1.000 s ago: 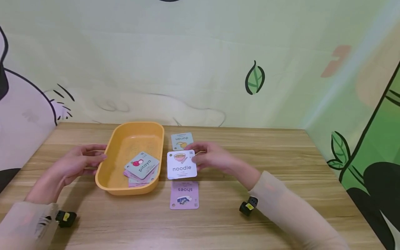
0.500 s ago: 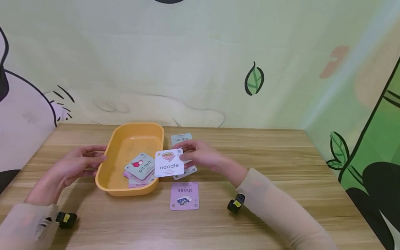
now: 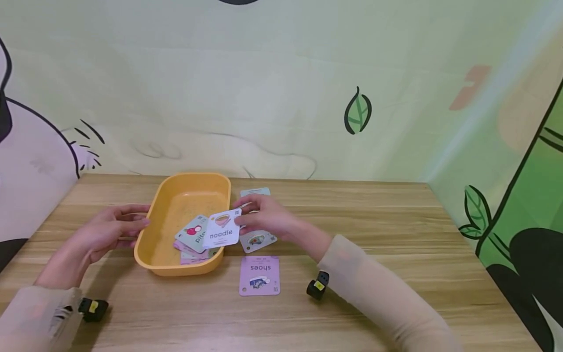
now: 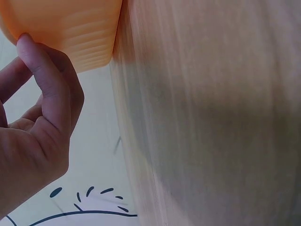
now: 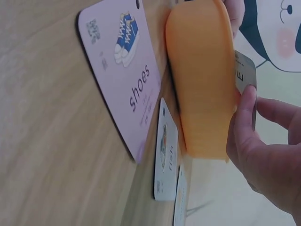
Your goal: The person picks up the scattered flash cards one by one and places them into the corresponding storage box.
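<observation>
My right hand point(image 3: 268, 217) pinches a white card printed "noodle" point(image 3: 222, 230) at its right edge. The card hangs tilted over the right rim of the yellow tray point(image 3: 193, 178), partly covering the "pitayo" card point(image 3: 191, 232) on a loose pile inside. At the tray's left side my left hand point(image 3: 105, 230) grips the rim, thumb and fingertips against it. In the left wrist view, a fingertip of the left hand point(image 4: 51, 89) meets the tray wall point(image 4: 89, 33). The right wrist view shows the held card point(image 5: 247, 75) edge-on between thumb and fingers.
Right of the tray lie a purple "shoes" card point(image 3: 259, 276), a white "fish" card point(image 3: 258, 240) partly under the right hand, and a blue card point(image 3: 255, 191) largely covered by that hand. The wooden table point(image 3: 374, 225) ends at a painted wall point(image 3: 281, 98).
My right hand has carried the noodle card leftward, from above the table cards to over the tray's right rim. The fish card has come into view. The left hand stays at the tray.
</observation>
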Motion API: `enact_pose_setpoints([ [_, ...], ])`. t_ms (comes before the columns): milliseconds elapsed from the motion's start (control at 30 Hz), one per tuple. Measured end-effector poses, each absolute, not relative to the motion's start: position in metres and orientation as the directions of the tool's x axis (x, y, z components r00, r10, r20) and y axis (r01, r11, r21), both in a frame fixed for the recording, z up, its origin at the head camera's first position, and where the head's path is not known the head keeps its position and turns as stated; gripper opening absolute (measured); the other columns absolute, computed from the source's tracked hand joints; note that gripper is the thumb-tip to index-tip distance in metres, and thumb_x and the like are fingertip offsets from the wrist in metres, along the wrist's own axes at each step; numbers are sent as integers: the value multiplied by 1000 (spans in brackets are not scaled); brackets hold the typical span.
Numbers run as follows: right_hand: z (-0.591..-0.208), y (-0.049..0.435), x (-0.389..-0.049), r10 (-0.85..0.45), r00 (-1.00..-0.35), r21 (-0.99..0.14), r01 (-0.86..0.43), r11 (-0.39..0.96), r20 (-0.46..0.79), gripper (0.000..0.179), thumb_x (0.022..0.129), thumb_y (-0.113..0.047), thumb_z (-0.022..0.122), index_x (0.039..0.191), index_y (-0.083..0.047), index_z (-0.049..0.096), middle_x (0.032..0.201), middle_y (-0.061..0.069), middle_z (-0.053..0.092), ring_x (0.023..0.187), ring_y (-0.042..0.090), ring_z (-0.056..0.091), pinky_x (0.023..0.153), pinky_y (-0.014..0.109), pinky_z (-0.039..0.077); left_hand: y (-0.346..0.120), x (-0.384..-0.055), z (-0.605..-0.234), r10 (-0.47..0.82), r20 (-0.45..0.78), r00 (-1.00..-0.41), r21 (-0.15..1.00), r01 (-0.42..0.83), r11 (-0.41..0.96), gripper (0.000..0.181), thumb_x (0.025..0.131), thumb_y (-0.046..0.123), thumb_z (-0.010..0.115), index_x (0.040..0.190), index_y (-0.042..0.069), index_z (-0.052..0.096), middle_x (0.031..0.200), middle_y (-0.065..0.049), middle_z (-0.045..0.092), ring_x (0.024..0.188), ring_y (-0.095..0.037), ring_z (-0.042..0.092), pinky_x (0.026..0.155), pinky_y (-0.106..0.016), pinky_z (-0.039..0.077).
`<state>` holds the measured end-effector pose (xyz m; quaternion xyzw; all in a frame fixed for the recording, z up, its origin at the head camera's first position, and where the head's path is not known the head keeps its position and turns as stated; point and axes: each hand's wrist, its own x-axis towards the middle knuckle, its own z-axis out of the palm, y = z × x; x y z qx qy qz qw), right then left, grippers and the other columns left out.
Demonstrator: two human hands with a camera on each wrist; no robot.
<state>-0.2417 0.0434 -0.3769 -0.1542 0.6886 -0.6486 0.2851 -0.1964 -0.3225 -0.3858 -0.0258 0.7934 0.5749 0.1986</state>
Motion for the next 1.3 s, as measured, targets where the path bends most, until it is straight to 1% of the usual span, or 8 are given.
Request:
enact_pose_setpoints([
  [167, -379, 33, -241, -583, -792, -983, 141, 117, -183, 39, 94, 6, 69, 131, 8, 56, 108, 15, 58, 85, 25, 69, 86, 43, 59, -322, -197, -386, 187, -338, -922, 904, -263, 337, 73, 106, 23, 61, 158, -9, 21, 129, -10, 58, 96, -17, 68, 83, -37, 60],
  [300, -382, 26, -238, -568, -811, -980, 36, 194, -142, 31, 93, 1, 73, 122, 2, 63, 97, 11, 60, 78, 24, 67, 84, 44, 60, -321, -197, -386, 188, -332, -925, 907, -257, 334, 71, 107, 21, 59, 157, -10, 21, 126, -6, 59, 95, -15, 68, 81, -36, 60],
  [400, -384, 23, -237, -554, -827, -955, -77, 287, -100, 25, 92, -6, 77, 115, -5, 66, 90, 7, 62, 71, 23, 63, 69, 33, 58, -321, -197, -386, 189, -330, -925, 908, -256, 330, 70, 107, 20, 59, 157, -10, 21, 126, -7, 60, 94, -15, 68, 80, -35, 60],
  [533, -384, 21, -234, -562, -825, -912, -187, 365, -55, 21, 94, -11, 76, 113, -7, 68, 84, 4, 62, 62, 16, 56, 54, 23, 44, -321, -197, -386, 190, -330, -925, 909, -257, 328, 71, 106, 21, 59, 157, -10, 21, 123, -6, 61, 94, -15, 68, 81, -35, 60],
  [667, -382, 21, -231, -602, -799, -848, -308, 431, -16, 20, 99, -14, 70, 118, -8, 71, 82, 2, 61, 68, 12, 52, 57, 21, 42, -321, -197, -386, 188, -335, -923, 907, -263, 329, 72, 106, 22, 61, 157, -9, 22, 121, -5, 63, 95, -16, 68, 82, -36, 60],
  [800, -382, 23, -231, -649, -761, -781, -404, 477, -3, 26, 103, -18, 64, 127, -9, 70, 81, 1, 58, 73, 12, 50, 62, 21, 40, -321, -197, -386, 188, -340, -922, 905, -266, 332, 73, 105, 23, 62, 158, -9, 22, 123, -6, 63, 97, -18, 69, 83, -37, 60],
  [1067, -383, 28, -230, -684, -729, -788, -434, 436, 22, 36, 105, -17, 61, 139, -7, 63, 82, 1, 59, 75, 13, 51, 62, 22, 41, -323, -197, -387, 188, -342, -921, 903, -267, 336, 73, 105, 23, 62, 158, -9, 22, 119, -7, 67, 96, -19, 69, 83, -37, 60],
  [1300, -388, 36, -230, -638, -769, -830, -388, 400, 52, 40, 102, -15, 64, 140, -6, 56, 94, 3, 61, 80, 14, 56, 64, 23, 48, -323, -197, -387, 188, -339, -922, 905, -264, 334, 73, 105, 24, 62, 158, -8, 22, 121, -6, 66, 96, -19, 69, 83, -37, 60],
])
